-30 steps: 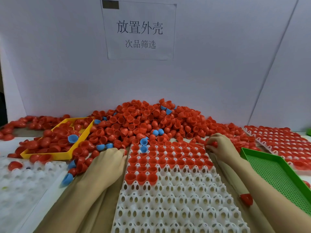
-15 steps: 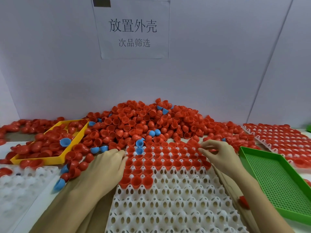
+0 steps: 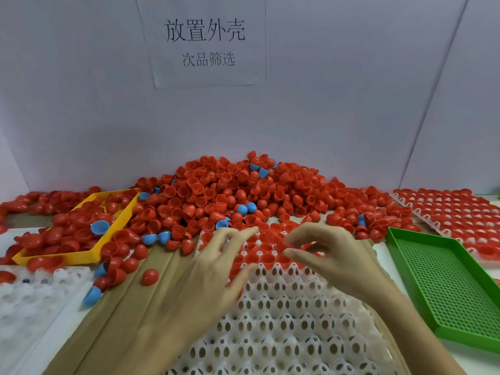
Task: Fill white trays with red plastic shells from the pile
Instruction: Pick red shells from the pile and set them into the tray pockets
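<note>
A big pile of red shells (image 3: 243,190) lies against the back wall, with a few blue ones mixed in. In front of it sits a white tray (image 3: 284,320); its far rows hold red shells (image 3: 266,257) and its near rows are bare sockets. My left hand (image 3: 216,272) hovers over the tray's upper left with fingers spread, holding nothing. My right hand (image 3: 332,261) is over the filled rows. Its fingers are loosely curved, thumb and forefinger apart, with nothing visibly between them.
A yellow tray (image 3: 113,231) with red and blue shells sits at the left. Another white tray (image 3: 27,307) is at the near left. A green perforated tray (image 3: 446,280) lies at the right, with a filled tray (image 3: 454,212) behind it. Loose shells (image 3: 149,276) are scattered on the brown board.
My left hand moved right from the tray's left edge onto the tray and spread its fingers. My right hand shifted left and nearer. The camera tilted closer.
</note>
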A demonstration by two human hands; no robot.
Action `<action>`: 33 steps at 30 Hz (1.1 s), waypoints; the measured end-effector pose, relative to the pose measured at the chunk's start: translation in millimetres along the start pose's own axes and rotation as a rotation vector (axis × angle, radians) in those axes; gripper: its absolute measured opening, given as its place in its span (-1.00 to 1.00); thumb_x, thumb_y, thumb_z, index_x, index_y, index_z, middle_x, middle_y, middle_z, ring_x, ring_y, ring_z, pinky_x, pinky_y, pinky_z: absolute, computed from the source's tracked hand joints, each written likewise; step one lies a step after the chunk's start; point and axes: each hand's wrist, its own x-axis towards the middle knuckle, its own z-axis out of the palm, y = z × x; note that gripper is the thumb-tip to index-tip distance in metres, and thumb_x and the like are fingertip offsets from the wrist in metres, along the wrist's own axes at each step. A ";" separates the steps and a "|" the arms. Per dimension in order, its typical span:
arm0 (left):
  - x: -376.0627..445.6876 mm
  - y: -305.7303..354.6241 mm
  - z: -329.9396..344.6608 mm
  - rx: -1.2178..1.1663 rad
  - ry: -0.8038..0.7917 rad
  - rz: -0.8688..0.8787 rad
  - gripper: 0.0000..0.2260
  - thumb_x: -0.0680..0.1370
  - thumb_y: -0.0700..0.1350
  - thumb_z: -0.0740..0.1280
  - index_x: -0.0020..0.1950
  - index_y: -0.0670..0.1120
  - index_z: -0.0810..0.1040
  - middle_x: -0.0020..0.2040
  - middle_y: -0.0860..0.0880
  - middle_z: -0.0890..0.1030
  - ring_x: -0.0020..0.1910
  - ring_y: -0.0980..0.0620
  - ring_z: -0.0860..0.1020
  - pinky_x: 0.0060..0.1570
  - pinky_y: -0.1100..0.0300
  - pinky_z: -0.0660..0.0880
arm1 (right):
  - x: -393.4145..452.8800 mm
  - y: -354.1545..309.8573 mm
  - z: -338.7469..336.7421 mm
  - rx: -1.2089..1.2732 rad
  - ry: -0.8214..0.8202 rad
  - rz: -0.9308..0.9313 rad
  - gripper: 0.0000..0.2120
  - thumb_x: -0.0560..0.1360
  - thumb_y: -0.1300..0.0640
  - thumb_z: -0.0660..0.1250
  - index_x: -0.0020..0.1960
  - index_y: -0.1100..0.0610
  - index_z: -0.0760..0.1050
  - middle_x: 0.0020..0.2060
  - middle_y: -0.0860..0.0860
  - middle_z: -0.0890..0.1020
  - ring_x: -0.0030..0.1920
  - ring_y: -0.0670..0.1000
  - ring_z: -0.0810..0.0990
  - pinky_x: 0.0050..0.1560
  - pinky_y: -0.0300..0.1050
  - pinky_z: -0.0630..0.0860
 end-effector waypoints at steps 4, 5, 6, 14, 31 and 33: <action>-1.2 11.7 7.0 -0.210 0.019 -0.029 -0.51 0.55 0.20 0.38 0.46 0.27 0.38 0.25 0.30 0.43 0.17 0.24 0.56 0.14 0.36 0.51 | -2.4 -11.4 9.0 0.061 -0.066 -0.036 -0.86 0.48 0.04 0.53 0.03 0.01 0.69 -0.05 -0.16 0.72 -0.04 -0.14 0.71 -0.02 -0.26 0.63; -0.8 13.5 8.1 -0.249 0.040 -0.043 -0.55 0.53 0.17 0.43 0.40 0.23 0.45 0.23 0.29 0.45 0.17 0.24 0.57 0.14 0.36 0.52 | -2.3 -13.1 11.2 0.096 -0.071 -0.040 -0.87 0.49 0.06 0.54 0.02 0.02 0.69 -0.07 -0.13 0.72 -0.05 -0.10 0.71 -0.02 -0.22 0.64; -0.2 14.9 8.8 -0.293 0.065 -0.060 -0.60 0.51 0.14 0.47 0.33 0.19 0.52 0.21 0.26 0.49 0.16 0.23 0.58 0.12 0.37 0.53 | -2.3 -14.7 13.5 0.123 -0.074 -0.050 -0.88 0.49 0.07 0.55 0.01 0.03 0.69 -0.08 -0.11 0.73 -0.04 -0.06 0.72 -0.02 -0.17 0.65; 2.8 15.2 8.0 -0.618 0.073 -0.281 -0.74 0.48 0.01 0.53 0.15 0.13 0.65 0.08 0.21 0.70 0.09 0.21 0.67 0.10 0.28 0.60 | -4.4 -19.0 22.1 0.124 -0.030 -0.091 -0.87 0.59 0.01 0.40 0.09 0.01 0.66 -0.11 -0.14 0.72 -0.05 -0.07 0.71 -0.08 -0.26 0.60; 7.2 12.5 2.4 -0.917 -0.075 -0.359 -0.86 0.51 -0.08 0.52 0.05 0.07 0.67 0.11 0.11 0.72 0.00 0.00 0.73 0.06 0.24 0.62 | -4.3 -11.2 42.3 0.021 0.030 -0.063 -0.92 0.56 0.18 0.46 0.01 0.03 0.71 -0.10 -0.09 0.67 -0.05 -0.06 0.67 0.00 -0.12 0.63; 6.3 10.0 2.6 -0.803 -0.075 -0.333 -0.83 0.54 -0.17 0.50 0.00 0.11 0.68 0.10 0.15 0.70 0.01 0.07 0.71 0.06 0.30 0.60 | -4.7 -11.7 42.7 -0.018 0.019 -0.077 -0.92 0.57 0.17 0.46 -0.01 0.03 0.70 -0.08 -0.09 0.66 -0.05 -0.08 0.66 0.01 -0.18 0.62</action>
